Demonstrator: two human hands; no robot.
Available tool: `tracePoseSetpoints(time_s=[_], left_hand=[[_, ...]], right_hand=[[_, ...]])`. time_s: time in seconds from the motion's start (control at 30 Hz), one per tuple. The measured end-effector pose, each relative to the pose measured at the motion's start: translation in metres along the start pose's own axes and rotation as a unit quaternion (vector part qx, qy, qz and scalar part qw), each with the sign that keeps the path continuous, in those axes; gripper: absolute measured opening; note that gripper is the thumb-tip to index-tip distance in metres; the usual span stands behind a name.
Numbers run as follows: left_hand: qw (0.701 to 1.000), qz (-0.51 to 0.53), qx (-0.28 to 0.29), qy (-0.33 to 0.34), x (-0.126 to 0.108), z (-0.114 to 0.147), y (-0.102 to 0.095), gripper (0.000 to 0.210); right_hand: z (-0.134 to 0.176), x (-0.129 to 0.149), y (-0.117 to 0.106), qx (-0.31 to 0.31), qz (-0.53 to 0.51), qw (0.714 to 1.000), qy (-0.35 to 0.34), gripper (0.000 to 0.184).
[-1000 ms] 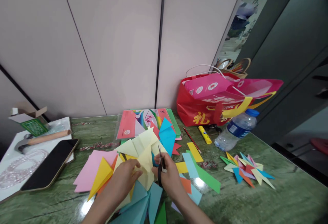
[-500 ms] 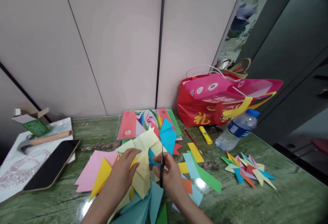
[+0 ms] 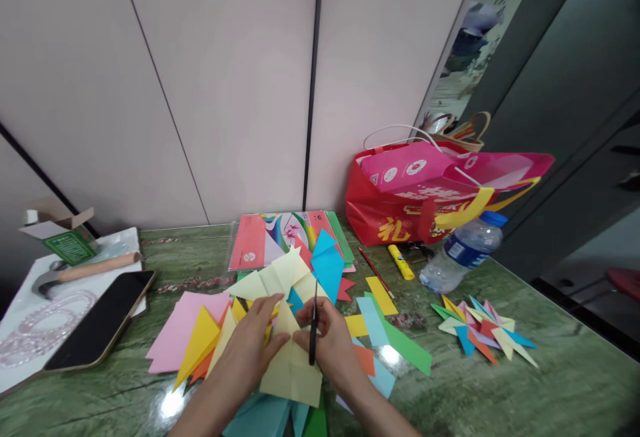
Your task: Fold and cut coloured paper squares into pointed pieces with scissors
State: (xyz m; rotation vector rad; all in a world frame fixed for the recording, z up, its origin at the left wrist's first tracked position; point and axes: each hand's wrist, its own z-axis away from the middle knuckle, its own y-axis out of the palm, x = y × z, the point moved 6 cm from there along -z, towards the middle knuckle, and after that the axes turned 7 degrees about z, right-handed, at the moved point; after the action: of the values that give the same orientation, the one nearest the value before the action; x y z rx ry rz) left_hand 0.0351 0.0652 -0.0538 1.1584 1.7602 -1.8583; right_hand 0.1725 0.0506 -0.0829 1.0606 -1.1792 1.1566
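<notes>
Grn tbl: R hand w/ blk scissors.

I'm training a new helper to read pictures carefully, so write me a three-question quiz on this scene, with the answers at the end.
1. What does the person's right hand hold?
2. True or false: the hammer lies nearer the left hand than the right hand.
3. Fill in the missing colour: the bottle has a ____ cap.

Key: 1. Scissors. 2. True. 3. Blue.
</notes>
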Motion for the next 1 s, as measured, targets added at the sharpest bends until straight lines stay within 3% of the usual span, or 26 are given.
tracePoseSetpoints(time_s=[0.1,0.17,0.23,0.43,0.5,0.77,0.87,1.0], left_hand=[[0.997,-0.021,-0.036,0.069,-0.017,0.003,-0.011,0.049],[0.995,-0.03,-0.027,0.089,-0.025,0.003,-0.015,0.026],[0.997,-0.028,-0.01,0.067,-0.027,0.001,-0.019,0.012],[0.995,0.037,-0.082,-0.035,-0.018,0.0,-0.05,0.017],[0.996,0.05,-0.061,-0.037,-0.016,0.001,-0.054,0.017],[0.985,0.035,0.165,-0.048,-0.023,0.009,-0.02,0.022],[0.968,0.17,0.171,-0.067,-0.026,0.01,-0.009,0.024],[0.92,0.353,0.134,-0.108,-0.022,0.009,-0.004,0.057]], right_hand=[[0.005,0.007,0.007,0.053,-0.021,0.998,-0.039,0.03],[0.009,0.011,0.012,0.084,-0.023,0.995,-0.053,0.028],[0.011,0.013,0.013,0.095,-0.012,0.994,-0.051,0.026],[-0.001,0.008,-0.004,0.027,-0.005,0.998,-0.053,0.026],[-0.005,0.004,-0.009,0.018,-0.035,0.998,-0.039,0.03],[-0.002,0.008,-0.01,0.03,-0.067,0.997,-0.026,0.042],[-0.002,0.01,-0.01,0.019,-0.074,0.997,-0.032,0.044],[-0.004,0.005,-0.012,-0.005,-0.113,0.993,-0.015,0.054]])
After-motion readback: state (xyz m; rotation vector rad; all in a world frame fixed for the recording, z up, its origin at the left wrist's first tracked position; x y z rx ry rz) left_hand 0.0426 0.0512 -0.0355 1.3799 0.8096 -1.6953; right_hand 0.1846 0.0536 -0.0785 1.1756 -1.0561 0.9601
